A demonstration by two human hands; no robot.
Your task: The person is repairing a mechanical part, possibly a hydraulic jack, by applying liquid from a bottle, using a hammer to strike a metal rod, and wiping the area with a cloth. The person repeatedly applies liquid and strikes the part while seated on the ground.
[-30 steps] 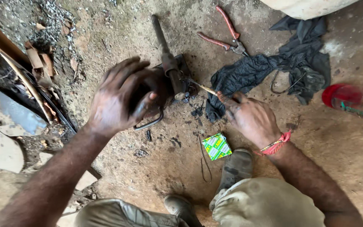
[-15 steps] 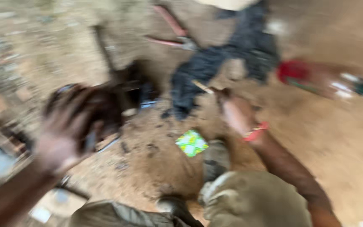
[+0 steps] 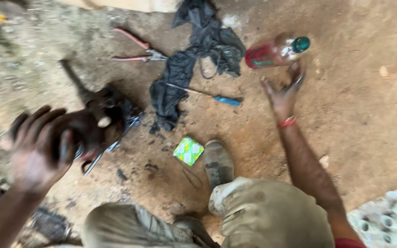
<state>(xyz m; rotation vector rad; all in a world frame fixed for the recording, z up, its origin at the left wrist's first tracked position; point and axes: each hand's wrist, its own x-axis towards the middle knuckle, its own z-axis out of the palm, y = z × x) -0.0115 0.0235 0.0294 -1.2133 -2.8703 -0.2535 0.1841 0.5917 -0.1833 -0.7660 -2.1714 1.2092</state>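
Observation:
My left hand [image 3: 40,149] rests on a greasy black metal part [image 3: 102,117] that lies on the dirt floor; its fingers are spread over the part's near end. My right hand [image 3: 283,94] hangs open with fingers apart, just below a red bottle with a teal cap [image 3: 274,53] lying on its side, not touching it. A screwdriver with a blue handle [image 3: 207,95] lies on the ground between the hands, its tip on a black rag [image 3: 198,59].
Red-handled pliers [image 3: 138,50] lie beyond the metal part. A small green and yellow packet [image 3: 188,150] sits near my shoe [image 3: 218,161]. My knees fill the bottom of the view. A pale block with holes [image 3: 384,218] is at the bottom right.
My right hand has let go of the screwdriver, which now lies on the ground, and has moved right toward the red bottle. The view has swung right; my left hand stays at the metal part.

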